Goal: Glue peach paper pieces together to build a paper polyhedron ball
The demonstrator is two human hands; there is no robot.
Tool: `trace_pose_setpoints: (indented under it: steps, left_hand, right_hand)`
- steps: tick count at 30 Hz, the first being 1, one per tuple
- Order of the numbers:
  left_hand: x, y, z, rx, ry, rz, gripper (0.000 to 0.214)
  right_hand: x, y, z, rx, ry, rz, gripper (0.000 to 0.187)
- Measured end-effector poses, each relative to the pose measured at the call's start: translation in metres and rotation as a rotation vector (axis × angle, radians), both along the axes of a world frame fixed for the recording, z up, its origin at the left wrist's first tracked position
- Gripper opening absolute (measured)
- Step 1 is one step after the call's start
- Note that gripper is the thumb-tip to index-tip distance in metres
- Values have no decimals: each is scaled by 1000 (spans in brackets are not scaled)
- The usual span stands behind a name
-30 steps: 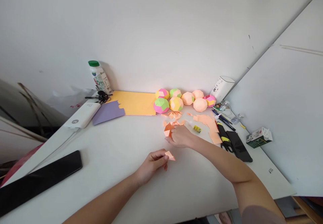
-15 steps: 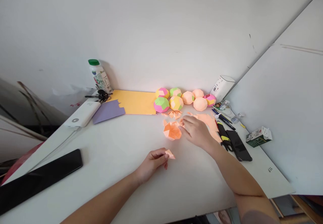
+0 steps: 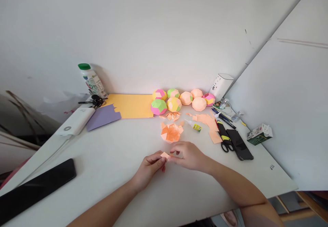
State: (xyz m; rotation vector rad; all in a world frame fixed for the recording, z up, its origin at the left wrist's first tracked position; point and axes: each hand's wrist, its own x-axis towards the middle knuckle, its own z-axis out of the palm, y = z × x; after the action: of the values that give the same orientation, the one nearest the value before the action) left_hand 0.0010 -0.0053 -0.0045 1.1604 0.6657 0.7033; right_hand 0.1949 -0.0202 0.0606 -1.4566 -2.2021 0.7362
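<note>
My left hand point(image 3: 148, 168) pinches a small folded peach paper piece point(image 3: 165, 155) just above the white table point(image 3: 107, 158). My right hand point(image 3: 189, 155) has its fingers closed on the same piece from the right. Just beyond both hands lies a half-built orange paper shape point(image 3: 171, 132). Loose folded peach units point(image 3: 171, 116) and flat peach paper squares point(image 3: 208, 121) lie behind and to the right of it. A small glue tube point(image 3: 194, 126) rests between them.
Several finished paper balls point(image 3: 179, 100) line the wall, with a white box point(image 3: 220, 85) beside them. Yellow paper point(image 3: 133, 104), purple paper point(image 3: 102, 117), a power bank point(image 3: 73, 125), keys point(image 3: 93, 100) and a bottle point(image 3: 91, 80) sit left. Scissors point(image 3: 223, 139), a phone point(image 3: 239, 144) and pens point(image 3: 221, 115) lie right; a black object point(image 3: 33, 189) lies at the near left.
My right hand left the orange shape, reached briefly toward the peach squares, then came back to the piece in my left hand. The camera view shifted slightly.
</note>
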Motion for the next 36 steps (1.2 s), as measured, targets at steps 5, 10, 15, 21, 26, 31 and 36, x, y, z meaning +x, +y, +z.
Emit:
trace_pose_setpoints:
  steps: [5,10,15,21,26,31,36]
  left_hand:
    - [1,-2,-2,37,16,20,26]
    - [-2,0,-9,103,14,123,20]
    - [-8,13,-11,-59,24,363,32]
    - [-8,28,-3,-352,-199,301,48]
    - [-7,27,-2,-480,-294,132,44]
    - [-6,28,-2,-516,-339,98,47]
    - [-6,26,4,-483,-367,32,63]
  right_hand:
    - [-13,-2,-23,-14,284,-51,18]
    - [-2,4,-26,-46,477,-108,17]
    - [24,31,-17,-228,903,-543,24]
    - [43,54,-16,-752,1268,-640,16]
    - [43,53,-20,-919,1283,-499,19]
    - [42,50,-23,-785,1159,-302,28]
    - [37,38,-17,-661,1006,-63,30]
